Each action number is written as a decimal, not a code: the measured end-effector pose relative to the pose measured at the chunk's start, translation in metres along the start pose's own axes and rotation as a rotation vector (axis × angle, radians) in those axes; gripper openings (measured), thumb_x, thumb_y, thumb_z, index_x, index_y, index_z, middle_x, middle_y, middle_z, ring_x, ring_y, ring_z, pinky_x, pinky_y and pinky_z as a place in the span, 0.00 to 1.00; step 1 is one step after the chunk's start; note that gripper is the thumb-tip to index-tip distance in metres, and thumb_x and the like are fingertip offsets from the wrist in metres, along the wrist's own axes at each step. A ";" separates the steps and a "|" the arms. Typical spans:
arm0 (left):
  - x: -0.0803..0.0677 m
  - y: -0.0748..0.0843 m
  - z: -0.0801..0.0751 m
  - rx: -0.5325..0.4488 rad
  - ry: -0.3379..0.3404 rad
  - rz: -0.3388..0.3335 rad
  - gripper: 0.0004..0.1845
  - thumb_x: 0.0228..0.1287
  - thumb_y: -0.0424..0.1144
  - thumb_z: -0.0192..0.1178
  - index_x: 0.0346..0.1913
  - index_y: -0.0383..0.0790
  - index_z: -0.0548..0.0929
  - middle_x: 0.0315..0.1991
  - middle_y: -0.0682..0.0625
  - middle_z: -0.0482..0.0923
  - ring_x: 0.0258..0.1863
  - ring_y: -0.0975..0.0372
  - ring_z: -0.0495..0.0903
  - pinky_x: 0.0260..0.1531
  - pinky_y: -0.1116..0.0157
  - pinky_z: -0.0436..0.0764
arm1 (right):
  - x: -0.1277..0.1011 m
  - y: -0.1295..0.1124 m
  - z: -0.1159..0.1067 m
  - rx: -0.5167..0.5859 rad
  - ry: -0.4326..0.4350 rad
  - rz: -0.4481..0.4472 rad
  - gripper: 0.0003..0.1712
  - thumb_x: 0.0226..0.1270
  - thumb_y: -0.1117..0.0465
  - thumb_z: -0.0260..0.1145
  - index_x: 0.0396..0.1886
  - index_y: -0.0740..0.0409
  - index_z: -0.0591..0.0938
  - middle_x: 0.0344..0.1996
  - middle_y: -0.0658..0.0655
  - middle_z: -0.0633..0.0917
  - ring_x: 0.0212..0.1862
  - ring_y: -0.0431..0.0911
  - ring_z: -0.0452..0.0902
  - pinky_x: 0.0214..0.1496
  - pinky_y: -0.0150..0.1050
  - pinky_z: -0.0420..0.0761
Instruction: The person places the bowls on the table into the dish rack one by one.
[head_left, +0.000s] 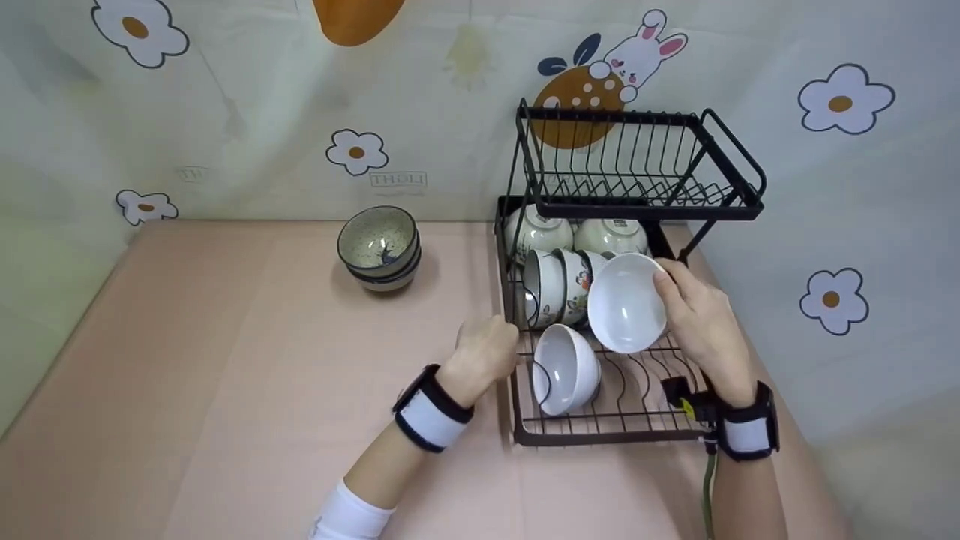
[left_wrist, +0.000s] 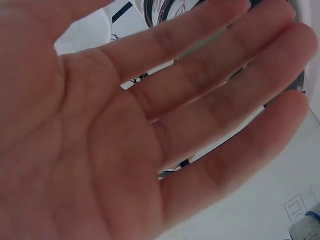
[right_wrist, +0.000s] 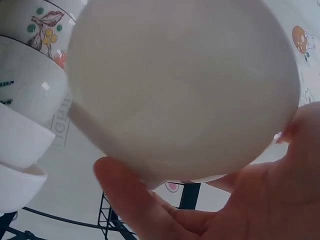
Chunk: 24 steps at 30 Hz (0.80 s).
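My right hand (head_left: 701, 322) pinches a white bowl (head_left: 626, 304) by its right rim, thumb on one side. The bowl is tilted above the lower tier of a black dish rack (head_left: 615, 435), its hollow facing the head camera. In the right wrist view the bowl (right_wrist: 180, 90) fills the middle. Another white bowl (head_left: 559, 371) stands on its side at the rack's front left. My left hand (head_left: 487, 349) is by the rack's left rail; whether it touches the rail cannot be told. The left wrist view shows its palm, with fingers (left_wrist: 210, 110) nearly straight and holding nothing.
Patterned bowls (head_left: 574, 289) stand sideways in the rack's middle row. Two upturned bowls (head_left: 540, 232) are behind them, partly beneath the upper tier (head_left: 637, 206). A stack of grey speckled bowls (head_left: 379, 247) stands left on the pink table (head_left: 247, 375). A cable (head_left: 709, 487) hangs from the right wrist.
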<state>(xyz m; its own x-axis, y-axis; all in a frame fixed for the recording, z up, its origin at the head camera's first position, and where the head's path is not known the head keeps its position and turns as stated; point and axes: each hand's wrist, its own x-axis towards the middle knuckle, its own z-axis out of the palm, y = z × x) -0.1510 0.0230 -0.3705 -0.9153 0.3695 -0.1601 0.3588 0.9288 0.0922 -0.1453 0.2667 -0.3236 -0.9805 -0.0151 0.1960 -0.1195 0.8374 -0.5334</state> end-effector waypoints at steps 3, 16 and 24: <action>0.000 0.000 0.000 -0.005 -0.003 0.002 0.13 0.58 0.46 0.65 0.34 0.38 0.85 0.34 0.46 0.85 0.29 0.58 0.82 0.24 0.66 0.81 | -0.001 0.001 0.000 -0.048 -0.013 -0.004 0.28 0.75 0.43 0.42 0.63 0.53 0.72 0.54 0.71 0.79 0.53 0.67 0.76 0.49 0.64 0.76; 0.001 0.000 0.000 -0.012 -0.017 -0.009 0.16 0.58 0.49 0.65 0.34 0.37 0.85 0.34 0.47 0.85 0.29 0.58 0.83 0.25 0.66 0.82 | -0.004 -0.004 0.015 -0.235 -0.182 0.016 0.35 0.68 0.36 0.50 0.63 0.56 0.71 0.48 0.72 0.80 0.47 0.62 0.77 0.36 0.50 0.76; 0.001 0.001 -0.001 -0.016 -0.023 -0.023 0.17 0.57 0.50 0.65 0.35 0.37 0.85 0.35 0.47 0.85 0.30 0.58 0.84 0.26 0.65 0.83 | -0.008 -0.008 0.026 -0.323 -0.319 -0.025 0.34 0.67 0.35 0.51 0.60 0.55 0.73 0.38 0.67 0.82 0.32 0.53 0.78 0.23 0.40 0.73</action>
<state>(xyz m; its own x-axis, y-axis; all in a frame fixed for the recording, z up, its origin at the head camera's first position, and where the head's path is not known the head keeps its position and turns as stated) -0.1514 0.0238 -0.3698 -0.9189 0.3485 -0.1847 0.3343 0.9367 0.1041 -0.1409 0.2464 -0.3420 -0.9830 -0.1631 -0.0847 -0.1390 0.9612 -0.2381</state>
